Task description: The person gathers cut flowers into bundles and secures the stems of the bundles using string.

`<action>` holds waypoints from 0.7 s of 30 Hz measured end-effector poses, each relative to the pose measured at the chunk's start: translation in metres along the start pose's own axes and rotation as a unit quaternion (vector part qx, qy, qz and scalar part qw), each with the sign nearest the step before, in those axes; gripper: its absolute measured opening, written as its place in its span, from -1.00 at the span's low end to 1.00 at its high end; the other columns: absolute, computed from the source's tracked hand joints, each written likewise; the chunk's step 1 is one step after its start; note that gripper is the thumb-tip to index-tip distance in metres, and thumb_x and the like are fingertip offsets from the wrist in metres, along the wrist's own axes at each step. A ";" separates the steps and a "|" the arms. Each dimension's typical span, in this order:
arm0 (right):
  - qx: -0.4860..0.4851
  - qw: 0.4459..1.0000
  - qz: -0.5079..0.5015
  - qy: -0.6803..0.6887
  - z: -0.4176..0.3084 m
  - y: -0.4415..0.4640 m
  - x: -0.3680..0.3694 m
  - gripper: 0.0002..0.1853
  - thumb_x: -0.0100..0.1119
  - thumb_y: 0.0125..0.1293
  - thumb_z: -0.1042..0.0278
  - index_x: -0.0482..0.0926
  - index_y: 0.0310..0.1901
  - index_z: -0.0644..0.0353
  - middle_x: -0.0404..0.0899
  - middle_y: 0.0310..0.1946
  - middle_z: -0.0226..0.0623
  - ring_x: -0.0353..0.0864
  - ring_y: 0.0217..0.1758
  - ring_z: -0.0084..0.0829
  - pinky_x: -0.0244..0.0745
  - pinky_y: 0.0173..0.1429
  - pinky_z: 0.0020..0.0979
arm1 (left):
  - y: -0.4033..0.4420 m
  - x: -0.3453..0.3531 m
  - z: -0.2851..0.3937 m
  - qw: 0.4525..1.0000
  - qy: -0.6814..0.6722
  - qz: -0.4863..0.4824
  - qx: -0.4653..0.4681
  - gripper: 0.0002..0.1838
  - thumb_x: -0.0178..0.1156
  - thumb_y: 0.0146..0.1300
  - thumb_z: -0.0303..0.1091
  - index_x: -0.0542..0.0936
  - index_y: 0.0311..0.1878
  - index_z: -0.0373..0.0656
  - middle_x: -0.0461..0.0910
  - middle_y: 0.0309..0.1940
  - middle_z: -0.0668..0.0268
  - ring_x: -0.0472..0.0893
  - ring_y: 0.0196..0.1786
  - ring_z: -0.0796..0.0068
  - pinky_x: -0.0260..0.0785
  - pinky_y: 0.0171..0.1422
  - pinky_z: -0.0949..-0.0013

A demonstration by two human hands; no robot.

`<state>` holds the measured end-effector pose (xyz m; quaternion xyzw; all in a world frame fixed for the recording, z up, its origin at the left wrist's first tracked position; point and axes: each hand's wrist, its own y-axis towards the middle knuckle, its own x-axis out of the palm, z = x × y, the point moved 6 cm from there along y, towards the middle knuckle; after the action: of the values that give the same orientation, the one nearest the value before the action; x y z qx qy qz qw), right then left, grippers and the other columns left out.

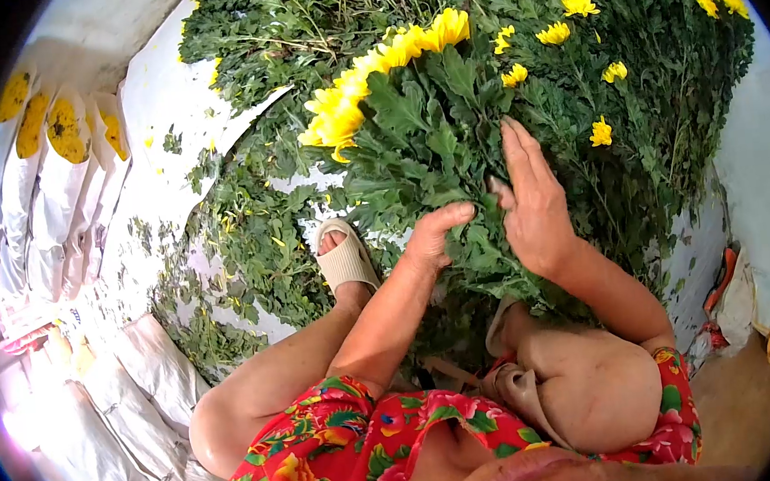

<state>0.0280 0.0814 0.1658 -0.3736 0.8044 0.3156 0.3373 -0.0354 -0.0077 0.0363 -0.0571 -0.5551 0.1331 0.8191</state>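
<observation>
A large, dense heap of dark green, leafy stems with scattered yellow blooms fills the upper right and spreads across the top of the view. At the lower left lie long bundles in white wrapping, and above them, along the left edge, stand white sleeves with round yellow tops. The person sits with knees apart, in a bright red dress printed with multicoloured flowers. Loose green leaves with a few yellow petals litter the pale floor between the sleeves and the heap.

A full bunch of broad green leaves topped by a slanting row of yellow flowers is held up between the two hands, in front of the heap, its blooms pointing to the upper left. The right hand is flattened, fingers straight and together along the bunch's right side, thumb apart. The left hand grasps the opposite side with its thumb laid across the leaves; its fingers are mostly hidden, so their exact curl is hard to judge. A beige ribbed slipper covers one foot below the bunch. At the far right is a slim red-orange handle.
</observation>
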 end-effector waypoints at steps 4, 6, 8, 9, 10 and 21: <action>-0.030 0.999 -0.004 -0.023 -0.028 -0.001 -0.016 -0.26 0.13 0.18 0.60 0.10 0.41 0.48 0.22 0.33 0.22 0.32 0.31 0.18 0.26 0.39 -0.09 | -0.006 0.015 0.010 0.999 0.000 -0.034 0.014 -0.17 0.38 -0.11 -0.34 0.38 0.34 -0.21 0.56 0.15 0.19 0.57 0.15 0.22 0.41 0.31 0.17; -0.048 0.998 0.007 -0.027 -0.046 0.001 -0.032 -0.22 0.14 0.14 0.60 0.09 0.41 0.51 0.21 0.34 0.25 0.31 0.32 0.18 0.22 0.40 -0.02 | -0.013 0.035 0.020 0.999 0.007 -0.030 0.023 -0.08 0.42 -0.20 -0.35 0.35 0.37 -0.18 0.54 0.19 0.21 0.56 0.18 0.22 0.39 0.33 0.17; -0.122 0.989 0.035 -0.080 -0.074 0.003 -0.051 -0.18 0.15 0.07 0.59 0.09 0.40 0.52 0.20 0.34 0.27 0.27 0.36 0.18 0.11 0.44 0.07 | -0.027 0.071 0.049 0.993 0.058 -0.058 0.082 -0.05 0.43 -0.22 -0.37 0.33 0.39 -0.18 0.52 0.22 0.23 0.53 0.21 0.22 0.37 0.35 0.17; -0.142 0.986 0.057 -0.069 -0.090 0.005 -0.062 -0.20 0.07 0.04 0.60 0.10 0.40 0.53 0.19 0.34 0.29 0.23 0.41 0.18 -0.02 0.47 0.16 | -0.035 0.087 0.065 0.984 0.080 -0.094 0.126 -0.14 0.41 -0.14 -0.44 0.38 0.37 -0.19 0.52 0.22 0.22 0.52 0.24 0.24 0.35 0.37 0.16; -0.157 0.983 0.069 -0.073 -0.108 0.008 -0.073 -0.20 0.07 0.04 0.60 0.10 0.40 0.53 0.19 0.34 0.29 0.23 0.41 0.18 -0.02 0.47 0.16 | -0.046 0.109 0.080 0.981 0.089 -0.106 0.138 -0.14 0.41 -0.14 -0.44 0.38 0.37 -0.19 0.52 0.22 0.22 0.52 0.24 0.24 0.35 0.37 0.16; -0.385 0.833 0.394 -0.056 -0.296 0.009 -0.211 -0.37 0.00 0.10 0.42 0.31 0.27 0.42 0.40 0.16 0.15 0.36 0.23 0.21 0.05 0.39 0.07 | -0.214 0.379 0.234 0.623 0.554 -0.216 0.508 -0.59 0.43 0.07 -0.33 0.66 0.00 -0.26 0.68 -0.05 0.24 0.62 -0.05 0.49 0.47 0.14 0.35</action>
<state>0.0337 -0.0567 0.5018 -0.1067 0.6766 0.7263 0.0581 -0.0860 -0.1187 0.5154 0.4267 0.1638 0.1565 0.8756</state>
